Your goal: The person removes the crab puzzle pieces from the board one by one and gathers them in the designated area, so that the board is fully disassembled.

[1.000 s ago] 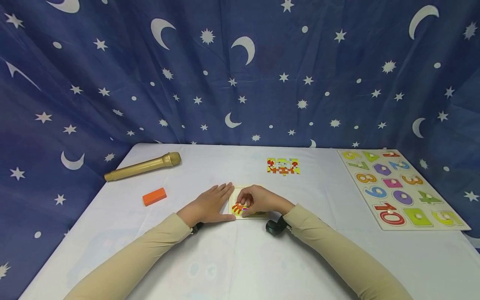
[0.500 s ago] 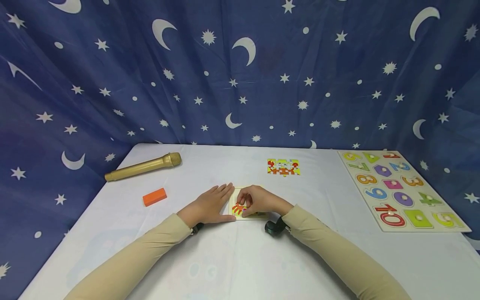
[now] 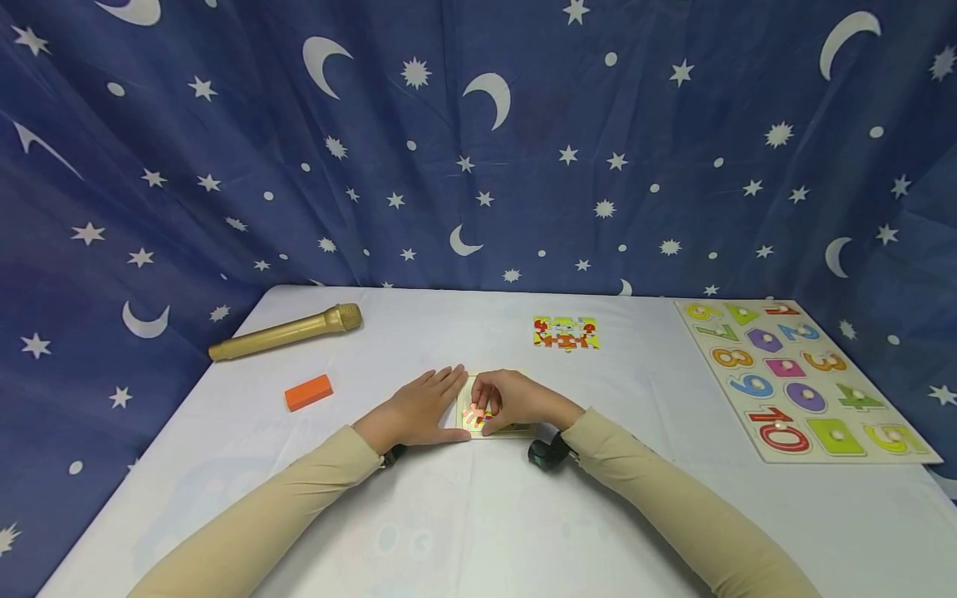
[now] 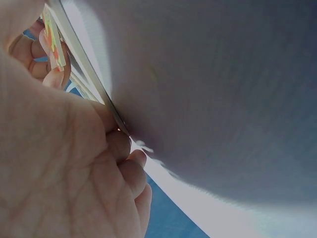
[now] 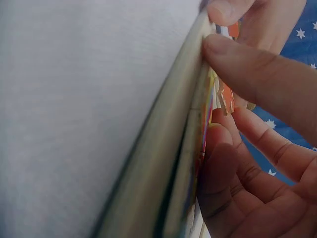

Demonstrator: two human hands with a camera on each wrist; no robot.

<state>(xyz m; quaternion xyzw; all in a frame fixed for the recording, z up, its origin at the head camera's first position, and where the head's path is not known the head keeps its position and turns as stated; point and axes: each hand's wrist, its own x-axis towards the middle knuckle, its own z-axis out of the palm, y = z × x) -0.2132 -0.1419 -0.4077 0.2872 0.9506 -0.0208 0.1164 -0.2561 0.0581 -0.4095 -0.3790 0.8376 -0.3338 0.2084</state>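
My left hand (image 3: 419, 409) rests with straight fingers against the left side of a small wooden puzzle tray (image 3: 461, 422) on the table. My right hand (image 3: 517, 399) is over the tray and pinches a small jigsaw piece (image 3: 473, 414) with red, orange and yellow print. In the left wrist view the jigsaw piece (image 4: 55, 47) stands tilted between the fingertips. The right wrist view shows the tray's edge (image 5: 163, 129) and colourful pieces lying in it, partly hidden by the fingers. Much of the tray is under my right hand.
Beyond the tray lie several joined jigsaw pieces (image 3: 566, 332). A wooden number-and-shape board (image 3: 803, 378) is at the right. To the left are a gold microphone (image 3: 287, 332) and an orange block (image 3: 308, 393). A blue star-and-moon curtain (image 3: 419, 166) hangs behind.
The jigsaw piece in my right hand has tilted slightly and now looks paler in the light. Both hands stay in nearly the same place.
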